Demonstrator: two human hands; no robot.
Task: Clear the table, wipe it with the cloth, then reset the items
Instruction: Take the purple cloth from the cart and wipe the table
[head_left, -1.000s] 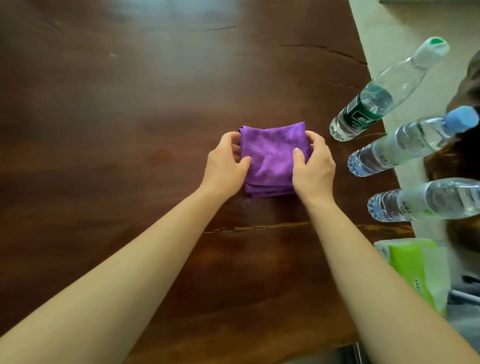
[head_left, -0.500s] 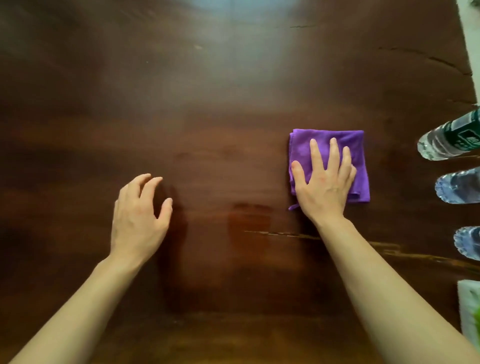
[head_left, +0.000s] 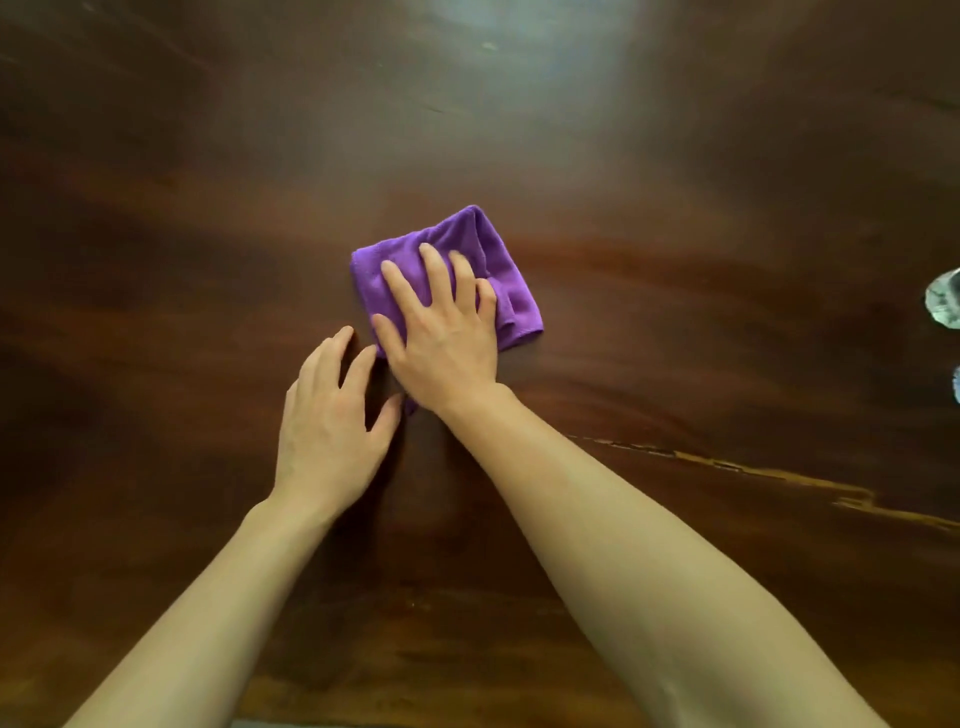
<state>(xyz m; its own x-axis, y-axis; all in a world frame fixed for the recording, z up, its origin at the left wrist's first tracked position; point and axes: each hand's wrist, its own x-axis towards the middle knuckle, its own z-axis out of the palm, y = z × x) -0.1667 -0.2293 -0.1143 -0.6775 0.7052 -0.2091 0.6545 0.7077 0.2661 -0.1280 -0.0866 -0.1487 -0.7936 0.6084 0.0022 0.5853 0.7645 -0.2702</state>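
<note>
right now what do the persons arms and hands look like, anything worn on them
Both forearms are bare, with no sleeves in view. The left hand and right hand carry no gloves, rings, watch or bracelet that can be seen. The nails are short and unpainted.

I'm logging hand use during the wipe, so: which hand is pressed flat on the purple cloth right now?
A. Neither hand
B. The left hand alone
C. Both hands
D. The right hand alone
D: the right hand lies spread flat on the purple cloth, while the left hand rests on the bare wooden table beside it.
</note>
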